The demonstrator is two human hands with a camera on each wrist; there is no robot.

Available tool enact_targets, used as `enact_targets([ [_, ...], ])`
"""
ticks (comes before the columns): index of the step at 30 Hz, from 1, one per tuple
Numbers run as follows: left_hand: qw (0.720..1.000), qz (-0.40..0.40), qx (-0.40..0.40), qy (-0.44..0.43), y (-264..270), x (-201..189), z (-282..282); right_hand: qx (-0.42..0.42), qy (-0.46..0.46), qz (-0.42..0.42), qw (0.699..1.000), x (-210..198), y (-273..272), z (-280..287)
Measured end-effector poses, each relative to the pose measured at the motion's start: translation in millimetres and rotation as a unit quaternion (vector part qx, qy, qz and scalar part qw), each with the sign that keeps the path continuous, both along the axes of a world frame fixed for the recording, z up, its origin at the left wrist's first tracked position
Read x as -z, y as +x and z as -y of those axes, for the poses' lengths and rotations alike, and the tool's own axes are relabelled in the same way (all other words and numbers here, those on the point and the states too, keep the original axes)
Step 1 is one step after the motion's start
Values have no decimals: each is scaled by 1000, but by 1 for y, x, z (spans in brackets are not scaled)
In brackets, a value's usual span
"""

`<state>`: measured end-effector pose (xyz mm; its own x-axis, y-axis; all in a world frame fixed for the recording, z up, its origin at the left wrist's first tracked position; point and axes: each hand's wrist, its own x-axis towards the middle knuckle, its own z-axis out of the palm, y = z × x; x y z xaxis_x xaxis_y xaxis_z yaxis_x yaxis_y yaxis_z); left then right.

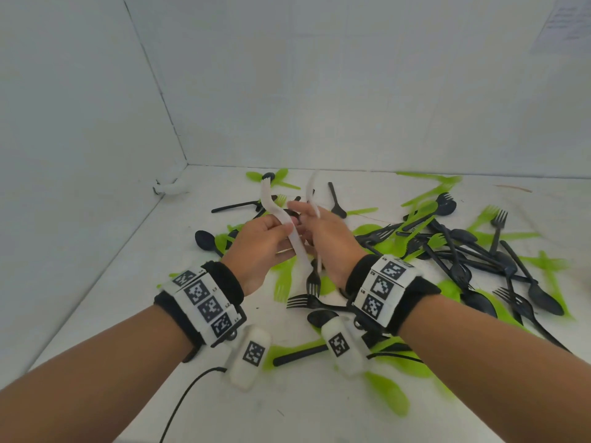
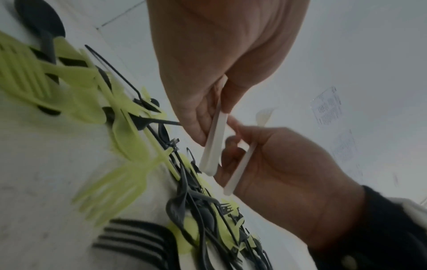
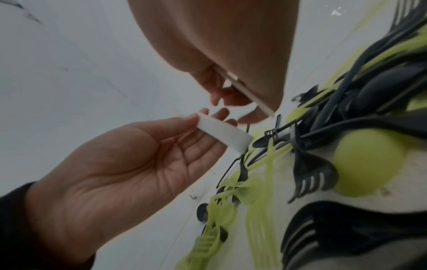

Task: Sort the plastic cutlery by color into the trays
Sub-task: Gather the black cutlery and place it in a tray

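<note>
My left hand (image 1: 262, 238) pinches the handle of a white plastic utensil (image 1: 271, 203) whose toothed end points up and away. My right hand (image 1: 326, 241), close beside it, grips a second white utensil (image 1: 309, 190), also upright. Both hands hover above a loose pile of black cutlery (image 1: 473, 251) and green cutlery (image 1: 492, 219) on the white table (image 1: 112, 314). The left wrist view shows the left hand (image 2: 208, 82) on its white handle (image 2: 212, 146) and the right hand (image 2: 289, 164) on its own white handle (image 2: 240, 171). From the right wrist, the left hand (image 3: 127, 164) pinches the white handle (image 3: 224, 133) between thumb and fingers.
White walls close the table on the left and at the back. A small white object (image 1: 169, 187) lies in the far left corner. A black cable (image 1: 185, 398) trails from my left wrist. A sheet of paper (image 1: 566, 24) hangs on the back wall at the right.
</note>
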<state>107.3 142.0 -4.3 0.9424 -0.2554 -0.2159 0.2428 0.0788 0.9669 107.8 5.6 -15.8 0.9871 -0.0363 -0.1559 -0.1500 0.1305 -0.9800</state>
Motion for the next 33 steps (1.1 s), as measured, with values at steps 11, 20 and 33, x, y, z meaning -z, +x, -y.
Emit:
enact_targets([
  [11,997,5,45,60,7,-4,-12,-28,-98,38,994,-6,-3,-11],
  [20,992,47,63,102,6,0,-15,9,-13,-99,995,26,18,-30],
  [33,892,72,293,337,13,-16,10,-119,-591,226,765,-8,-11,62],
])
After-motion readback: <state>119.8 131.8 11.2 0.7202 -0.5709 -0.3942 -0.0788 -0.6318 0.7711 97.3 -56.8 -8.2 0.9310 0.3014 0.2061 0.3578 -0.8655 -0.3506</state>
